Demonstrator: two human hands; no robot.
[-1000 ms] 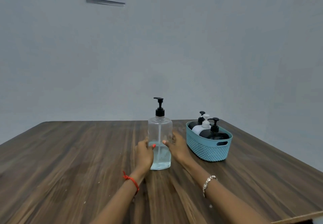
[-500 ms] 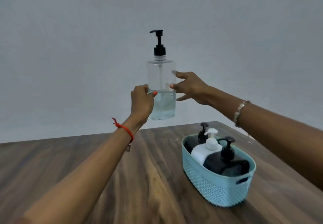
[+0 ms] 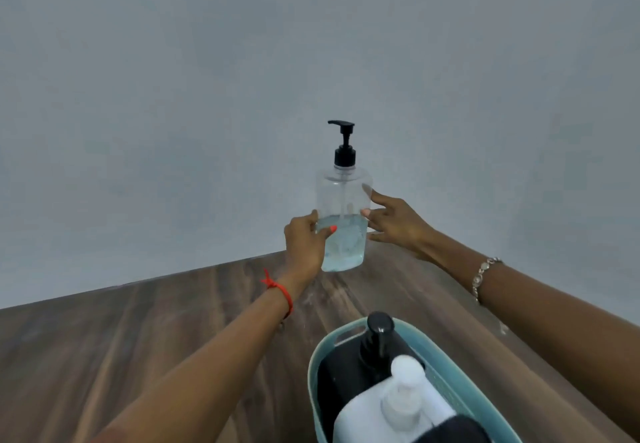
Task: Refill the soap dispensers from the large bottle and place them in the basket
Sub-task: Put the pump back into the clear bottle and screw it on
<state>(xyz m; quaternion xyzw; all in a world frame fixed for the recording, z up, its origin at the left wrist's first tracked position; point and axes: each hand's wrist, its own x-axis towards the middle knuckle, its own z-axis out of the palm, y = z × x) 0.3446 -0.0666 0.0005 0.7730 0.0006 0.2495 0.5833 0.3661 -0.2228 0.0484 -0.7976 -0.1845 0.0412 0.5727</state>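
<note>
Clear plastic bottle: I see the large pump bottle (image 3: 343, 216) at centre frame, upright, with pale blue liquid filling only its lower part; whether its base rests on the wooden table (image 3: 145, 345) or hangs just above the far edge I cannot tell.
Left hand (image 3: 304, 245): wrapped round the bottle's lower left side, thumb across the front, pressing on it.
Right hand (image 3: 398, 223): fingers spread, only the tips touching the bottle's right wall; I judge this a light brace, not a real hold.
Teal basket (image 3: 349, 332): lower right of frame, holding a black dispenser (image 3: 360, 370) and a white dispenser (image 3: 391, 411), a dark shape at the bottom edge looks like another one.
Risk, slip: I judge smooth wet plastic held mostly one-handed could slide or twist out.
Risk, topple: set down near the far table edge, it could tip over.
Risk, spill: the black pump cap (image 3: 344, 145) is on; unscrewing it one-handed could slosh soap.
Risk, knock: my forearms pass beside the basket and could nudge it.
</note>
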